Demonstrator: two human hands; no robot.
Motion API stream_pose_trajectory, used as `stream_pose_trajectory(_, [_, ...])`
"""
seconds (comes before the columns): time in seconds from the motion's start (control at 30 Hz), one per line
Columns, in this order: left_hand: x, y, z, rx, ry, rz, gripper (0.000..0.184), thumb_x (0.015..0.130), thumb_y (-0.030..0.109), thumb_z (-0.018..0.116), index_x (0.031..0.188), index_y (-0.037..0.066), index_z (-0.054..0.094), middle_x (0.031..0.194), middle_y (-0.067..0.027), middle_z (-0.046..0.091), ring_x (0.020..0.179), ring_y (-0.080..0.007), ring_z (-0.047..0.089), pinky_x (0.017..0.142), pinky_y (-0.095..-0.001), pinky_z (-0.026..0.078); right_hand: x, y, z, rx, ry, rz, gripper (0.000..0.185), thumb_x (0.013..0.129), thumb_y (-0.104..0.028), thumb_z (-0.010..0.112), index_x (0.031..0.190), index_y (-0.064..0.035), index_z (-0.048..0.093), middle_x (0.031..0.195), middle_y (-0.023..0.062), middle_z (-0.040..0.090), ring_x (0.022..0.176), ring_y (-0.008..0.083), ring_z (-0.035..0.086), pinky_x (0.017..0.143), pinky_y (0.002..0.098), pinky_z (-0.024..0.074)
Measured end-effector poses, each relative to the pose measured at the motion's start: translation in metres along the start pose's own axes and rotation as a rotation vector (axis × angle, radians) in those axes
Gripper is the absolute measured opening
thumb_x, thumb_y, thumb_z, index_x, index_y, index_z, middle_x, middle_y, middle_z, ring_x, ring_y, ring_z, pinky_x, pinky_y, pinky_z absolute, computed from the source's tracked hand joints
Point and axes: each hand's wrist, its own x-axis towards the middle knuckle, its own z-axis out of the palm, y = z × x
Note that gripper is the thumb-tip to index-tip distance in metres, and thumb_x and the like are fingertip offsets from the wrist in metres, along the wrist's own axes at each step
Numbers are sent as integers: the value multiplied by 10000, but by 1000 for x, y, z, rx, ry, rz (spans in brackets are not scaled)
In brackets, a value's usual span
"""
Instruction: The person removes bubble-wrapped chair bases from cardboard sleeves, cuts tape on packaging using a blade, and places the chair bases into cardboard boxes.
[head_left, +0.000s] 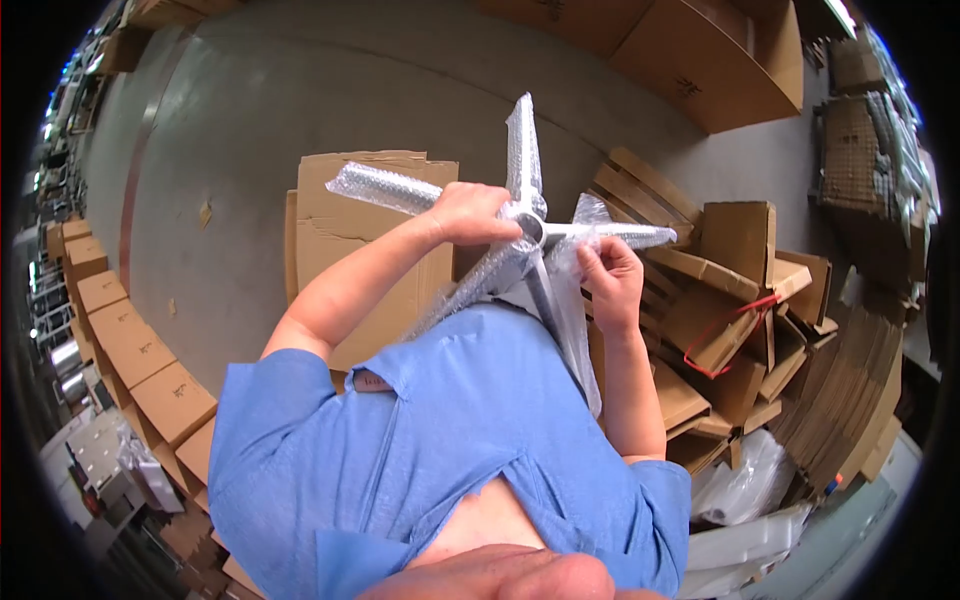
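Observation:
A silvery five-star chair base (541, 290) stands in front of my chest, its legs spread out from a round hub (530, 230). Bubble wrap covers the upper-left leg, the top leg and others at least in part. My left hand (470, 212) is closed around the upper-left leg close to the hub, with the thumb reaching the hub's rim. On the other side my right hand (612, 282) pinches loose bubble wrap (570, 262) just below the right leg. The lower ends of some legs are partly hidden against my shirt.
Flattened cardboard (375, 235) lies beyond my left forearm. To the right are a wooden pallet (648, 185), piled cardboard pieces (735, 245) and a red strap (708, 374). A row of closed boxes (130, 343) runs along the left. Large cartons (690, 60) stand at the upper right.

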Motion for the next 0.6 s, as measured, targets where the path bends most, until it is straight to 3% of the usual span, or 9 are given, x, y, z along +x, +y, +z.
stream_pose_trajectory(0.07, [30, -5, -27, 47, 62, -57, 534, 704, 511, 593, 954, 47, 682, 957, -185, 712, 972, -360, 671, 857, -469, 507, 36, -15, 2, 64, 66, 48, 40, 933, -39, 665, 966, -18, 656, 839, -28, 654, 736, 25, 557, 667, 193, 456])
stream_pose_trajectory(0.17, [63, 11, -63, 111, 16, -105, 517, 738, 507, 576, 963, 53, 678, 962, -180, 711, 971, -360, 671, 856, -469, 504, 88, -32, 22, 171, -18, -126, 72, 944, -45, 647, 1001, -2, 661, 972, 6, 674, 800, 45, 574, 717, 216, 487])
stream_pose_trajectory(0.27, [88, 0, -97, 20, -37, -37, 504, 825, 497, 539, 1066, 71, 661, 1056, -169, 694, 1041, -355, 638, 906, -464, 464, 132, -56, 41, -414, -214, -309, 100, 840, -34, 716, 926, -18, 667, 948, 43, 650, 798, 150, 604, 749, 277, 481])
stream_pose_trajectory(0.3, [94, -5, -110, -67, -76, 19, 476, 886, 476, 492, 1082, 75, 658, 1071, -158, 691, 1065, -348, 628, 924, -456, 454, 143, -65, 39, -420, -227, -311, 100, 840, -34, 716, 926, -18, 667, 948, 43, 650, 798, 150, 604, 749, 277, 481])
stream_pose_trajectory(0.37, [110, -4, -129, -108, -81, 27, 482, 899, 486, 484, 1076, 72, 659, 1067, -156, 691, 1070, -348, 625, 926, -453, 452, 166, -79, 33, -976, -246, -706, 266, 768, -124, 766, 984, -31, 643, 987, 65, 611, 883, 254, 560, 807, 392, 453])
stream_pose_trajectory(0.47, [134, 9, -156, -116, -131, -47, 537, 903, 549, 496, 1060, 65, 665, 1041, -158, 694, 1059, -357, 630, 924, -455, 453, 185, -101, 35, -1174, -268, -669, 350, 736, -190, 784, 1014, -40, 633, 1049, 68, 591, 935, 300, 514, 838, 451, 422])
stream_pose_trajectory(0.53, [153, 11, -161, 59, -14, -51, 630, 851, 635, 523, 1054, 61, 687, 1046, -185, 700, 1027, -342, 655, 906, -437, 480, 199, -110, 32, -1189, -289, -608, 398, 752, -179, 788, 1079, -25, 621, 1117, 86, 584, 1003, 310, 525, 903, 454, 423])
stream_pose_trajectory(0.6, [174, 9, -172, 33, 3, -29, 605, 797, 597, 567, 1037, 56, 694, 1005, -190, 709, 999, -338, 670, 888, -435, 496, 219, -108, 14, -828, -172, -683, 409, 772, -134, 779, 1125, -12, 614, 1131, 110, 590, 1028, 293, 552, 931, 423, 447])
